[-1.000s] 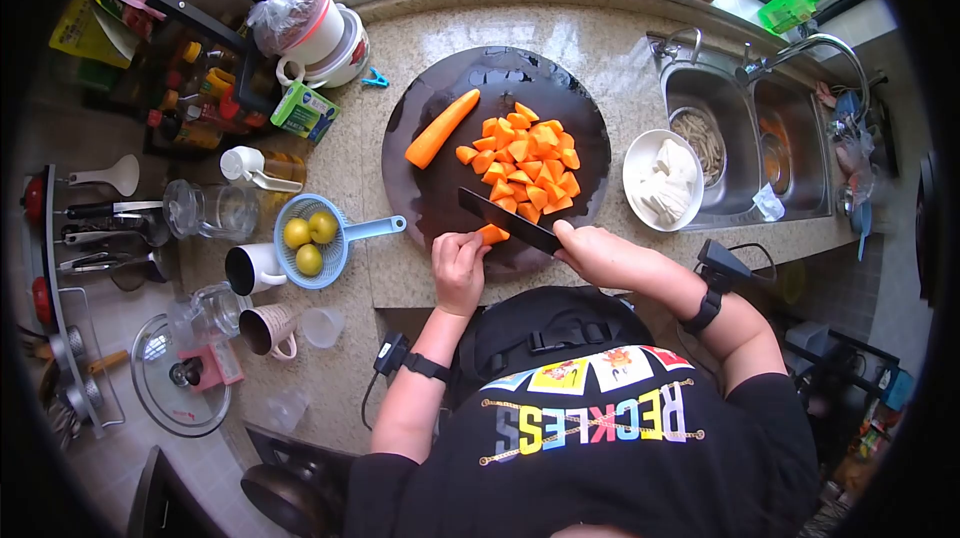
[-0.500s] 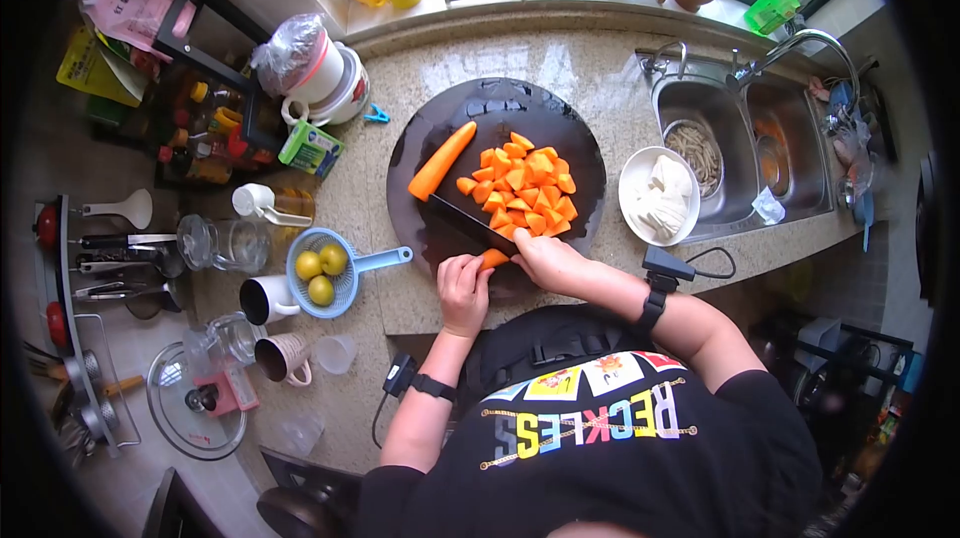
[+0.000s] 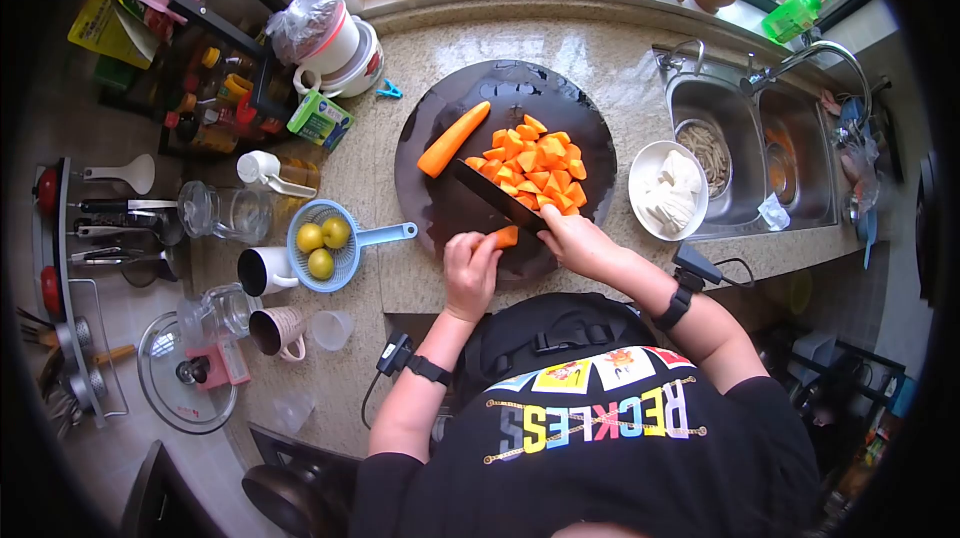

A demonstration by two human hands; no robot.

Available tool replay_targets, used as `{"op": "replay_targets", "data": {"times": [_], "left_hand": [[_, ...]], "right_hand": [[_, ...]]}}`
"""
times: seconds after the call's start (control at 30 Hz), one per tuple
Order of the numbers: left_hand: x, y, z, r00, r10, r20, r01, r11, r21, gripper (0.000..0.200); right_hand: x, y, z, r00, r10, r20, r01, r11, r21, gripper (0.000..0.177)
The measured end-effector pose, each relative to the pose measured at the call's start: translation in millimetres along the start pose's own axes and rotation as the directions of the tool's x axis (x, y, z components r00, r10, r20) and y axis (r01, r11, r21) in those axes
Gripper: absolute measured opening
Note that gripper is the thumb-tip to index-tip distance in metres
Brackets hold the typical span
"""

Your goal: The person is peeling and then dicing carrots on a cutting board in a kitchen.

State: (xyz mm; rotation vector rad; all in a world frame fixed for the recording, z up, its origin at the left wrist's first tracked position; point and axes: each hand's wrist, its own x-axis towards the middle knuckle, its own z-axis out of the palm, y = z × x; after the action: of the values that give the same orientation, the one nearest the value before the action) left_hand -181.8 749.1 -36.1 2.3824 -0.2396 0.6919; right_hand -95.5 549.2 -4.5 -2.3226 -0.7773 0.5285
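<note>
My left hand [image 3: 470,274] is closed on a short carrot piece [image 3: 506,237] near the front edge of a round dark cutting board [image 3: 430,213]. In my right hand [image 3: 580,243] is a kitchen knife [image 3: 497,196] with a dark blade, its tip pointing to the far left. The blade lies between the carrot piece and a heap of cut carrot chunks [image 3: 540,168]. Beyond the knife tip, a whole peeled carrot [image 3: 453,140] rests on the board's left side. My fingers hide the knife handle and part of the held carrot.
A white bowl of pale food [image 3: 668,191] stands right of the board, beside a double sink [image 3: 740,206]. On the left are a blue strainer [image 3: 352,235] with round yellow-green fruits, mugs [image 3: 278,332], a glass jar [image 3: 225,212] and a green box [image 3: 320,120].
The knife has moved away from the held carrot piece, toward the chunks. My left hand has tilted the piece up slightly. The whole view has shifted a little.
</note>
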Motion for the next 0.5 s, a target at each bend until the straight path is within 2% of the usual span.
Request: {"op": "replay_targets", "data": {"times": [0.03, 0.17, 0.5], "left_hand": [[4.6, 2.6, -3.2, 0.997, -0.070, -0.030, 0.071, 0.996, 0.046, 0.027], [-5.6, -10.6, 4.6, 0.994, -0.107, 0.034, 0.108, 0.994, -0.012, 0.028], [-9.2, -3.1, 7.9, 0.995, -0.096, -0.034, 0.096, 0.995, -0.001, 0.024]], "right_hand": [[-3.6, 0.1, -2.7, 1.000, 0.009, 0.015, -0.009, 1.000, 0.004, 0.024], [-17.5, -8.0, -14.5, 0.997, 0.024, 0.068, -0.024, 1.000, 0.000, 0.024], [-32.4, -34.1, -40.0, 0.951, 0.089, 0.295, -0.058, 0.992, -0.112, 0.018]]}}
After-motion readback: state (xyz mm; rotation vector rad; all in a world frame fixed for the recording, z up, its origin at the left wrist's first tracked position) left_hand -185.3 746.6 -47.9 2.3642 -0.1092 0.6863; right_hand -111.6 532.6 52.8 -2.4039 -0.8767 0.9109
